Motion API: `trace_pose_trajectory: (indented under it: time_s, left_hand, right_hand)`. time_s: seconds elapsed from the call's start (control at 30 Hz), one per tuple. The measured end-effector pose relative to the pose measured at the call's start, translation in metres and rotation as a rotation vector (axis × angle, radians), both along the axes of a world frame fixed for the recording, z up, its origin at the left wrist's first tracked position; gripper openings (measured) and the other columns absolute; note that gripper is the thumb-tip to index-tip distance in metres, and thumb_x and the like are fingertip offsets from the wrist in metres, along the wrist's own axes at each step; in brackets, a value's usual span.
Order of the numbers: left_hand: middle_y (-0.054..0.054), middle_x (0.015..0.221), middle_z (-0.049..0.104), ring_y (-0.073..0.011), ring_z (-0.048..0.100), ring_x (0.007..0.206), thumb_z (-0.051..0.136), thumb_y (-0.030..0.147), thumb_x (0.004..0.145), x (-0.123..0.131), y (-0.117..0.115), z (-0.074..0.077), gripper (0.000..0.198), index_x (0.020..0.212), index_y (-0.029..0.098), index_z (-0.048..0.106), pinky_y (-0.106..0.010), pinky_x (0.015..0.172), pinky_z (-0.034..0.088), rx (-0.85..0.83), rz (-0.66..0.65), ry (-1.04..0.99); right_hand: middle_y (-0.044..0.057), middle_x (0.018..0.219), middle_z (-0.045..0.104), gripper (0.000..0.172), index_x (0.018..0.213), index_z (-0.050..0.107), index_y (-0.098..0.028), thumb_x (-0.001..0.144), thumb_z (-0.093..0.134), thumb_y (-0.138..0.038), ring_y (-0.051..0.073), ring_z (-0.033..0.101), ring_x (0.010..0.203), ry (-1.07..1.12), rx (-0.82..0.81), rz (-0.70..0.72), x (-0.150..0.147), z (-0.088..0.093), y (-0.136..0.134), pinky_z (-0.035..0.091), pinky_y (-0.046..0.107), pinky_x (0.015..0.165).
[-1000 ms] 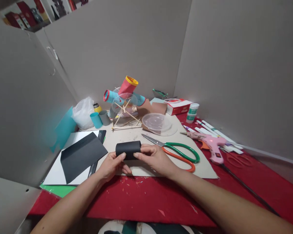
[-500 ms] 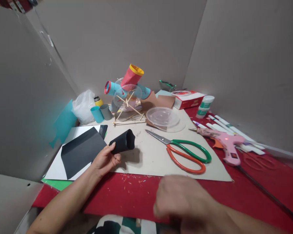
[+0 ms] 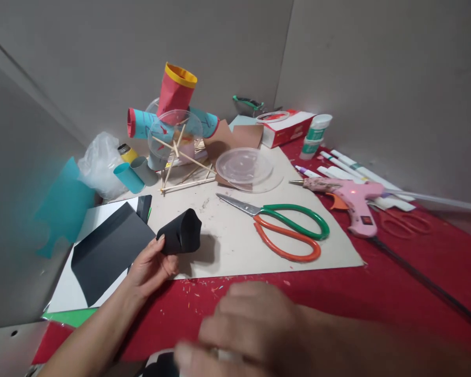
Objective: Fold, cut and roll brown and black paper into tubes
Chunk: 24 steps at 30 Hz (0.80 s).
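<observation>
My left hand is closed on a black paper tube, its dented open end facing right, above the cardboard sheet. My right hand is close to the camera at the front edge, its fingers bent and smeared by motion; whether it holds anything I cannot tell. Left of the tube lies a black paper sheet on white paper. Scissors with green and orange handles rest on the cardboard, blades pointing left.
Behind stands a stick frame bearing clear discs and red and blue tubes. Clear lids lie beside it. A pink glue gun, markers and white tubs are to the right; a plastic bag is at left.
My view has shifted, so the table things appear further left. My right hand has come leftward across the front edge. The left hand keeps hold of the black paper tube.
</observation>
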<state>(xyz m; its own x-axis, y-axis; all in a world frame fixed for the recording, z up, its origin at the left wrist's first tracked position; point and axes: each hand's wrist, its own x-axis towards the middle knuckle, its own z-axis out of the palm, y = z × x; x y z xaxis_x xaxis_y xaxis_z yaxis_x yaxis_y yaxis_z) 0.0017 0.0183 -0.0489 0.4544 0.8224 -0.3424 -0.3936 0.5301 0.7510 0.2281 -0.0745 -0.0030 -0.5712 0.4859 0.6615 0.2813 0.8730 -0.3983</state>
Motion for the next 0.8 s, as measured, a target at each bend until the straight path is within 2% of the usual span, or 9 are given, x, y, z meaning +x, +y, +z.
trace_pose_trajectory:
  time_s: [0.1, 0.2, 0.3, 0.37, 0.47, 0.53, 0.6, 0.8]
  left_hand:
    - [0.000, 0.057, 0.068, -0.0109, 0.062, 0.045, 0.078, 0.031, 0.075, 0.002, -0.002, 0.001, 0.019, 0.077, 0.016, 0.066, -0.018, 0.045, 0.051, 0.054, -0.016, 0.025]
    - [-0.001, 0.055, 0.066, -0.0111, 0.062, 0.044, 0.078, 0.036, 0.075, 0.003, -0.004, 0.003, 0.025, 0.075, 0.014, 0.066, -0.018, 0.046, 0.049, 0.098, -0.035, 0.097]
    - [-0.003, 0.049, 0.064, -0.0119, 0.060, 0.044, 0.076, 0.044, 0.075, 0.005, -0.007, 0.007, 0.034, 0.069, 0.013, 0.065, -0.020, 0.049, 0.048, 0.168, -0.069, 0.180]
    - [-0.004, 0.047, 0.064, -0.0130, 0.061, 0.045, 0.074, 0.048, 0.076, 0.006, -0.010, 0.009, 0.039, 0.065, 0.012, 0.065, -0.021, 0.051, 0.048, 0.215, -0.108, 0.210]
    - [-0.007, 0.050, 0.067, -0.0147, 0.063, 0.047, 0.072, 0.049, 0.077, 0.006, -0.014, 0.009, 0.039, 0.066, 0.012, 0.067, -0.023, 0.054, 0.049, 0.258, -0.167, 0.207]
    - [-0.007, 0.053, 0.070, -0.0156, 0.064, 0.048, 0.072, 0.047, 0.078, 0.006, -0.016, 0.008, 0.035, 0.072, 0.012, 0.069, -0.024, 0.056, 0.050, 0.264, -0.193, 0.193]
    - [-0.008, 0.055, 0.071, -0.0163, 0.065, 0.049, 0.071, 0.046, 0.079, 0.005, -0.017, 0.007, 0.034, 0.077, 0.012, 0.071, -0.025, 0.057, 0.051, 0.266, -0.212, 0.181]
    - [-0.008, 0.057, 0.072, -0.0164, 0.065, 0.049, 0.069, 0.045, 0.082, 0.003, -0.017, 0.006, 0.032, 0.082, 0.013, 0.071, -0.024, 0.055, 0.049, 0.278, -0.223, 0.154]
  right_hand:
    - [0.002, 0.071, 0.071, 0.017, 0.094, 0.068, -0.022, 0.092, 0.051, -0.020, 0.015, 0.062, 0.060, 0.195, -0.047, -0.252, -0.001, -0.005, 0.010, 0.048, 0.027, 0.058]
    - [0.002, 0.070, 0.067, 0.016, 0.099, 0.066, -0.021, 0.091, 0.052, -0.020, 0.014, 0.061, 0.060, 0.375, -0.272, -0.470, -0.001, -0.013, 0.021, 0.048, 0.025, 0.057]
    - [0.001, 0.074, 0.064, 0.022, 0.106, 0.063, -0.021, 0.086, 0.060, -0.029, 0.013, 0.056, 0.056, 0.418, -0.520, -0.575, -0.002, -0.021, 0.034, 0.045, 0.024, 0.052]
    - [0.001, 0.076, 0.063, 0.029, 0.109, 0.060, -0.022, 0.083, 0.063, -0.034, 0.011, 0.053, 0.054, 0.385, -0.651, -0.566, -0.004, -0.026, 0.042, 0.043, 0.023, 0.050]
    - [-0.001, 0.067, 0.060, 0.016, 0.091, 0.063, -0.021, 0.083, 0.059, -0.034, 0.012, 0.051, 0.053, 0.352, -0.733, -0.510, -0.004, -0.033, 0.051, 0.040, 0.024, 0.051]
    - [-0.002, 0.058, 0.054, 0.018, 0.074, 0.062, -0.020, 0.085, 0.053, -0.031, 0.013, 0.049, 0.053, 0.342, -0.728, -0.481, -0.002, -0.038, 0.055, 0.038, 0.024, 0.051]
    - [-0.002, 0.055, 0.051, 0.025, 0.065, 0.059, -0.020, 0.086, 0.048, -0.029, 0.014, 0.048, 0.053, 0.318, -0.707, -0.463, 0.000, -0.041, 0.057, 0.036, 0.025, 0.051]
    - [-0.002, 0.054, 0.050, 0.031, 0.063, 0.047, -0.021, 0.092, 0.042, -0.027, 0.013, 0.046, 0.052, 0.190, -0.598, -0.434, 0.003, -0.044, 0.058, 0.032, 0.025, 0.052]
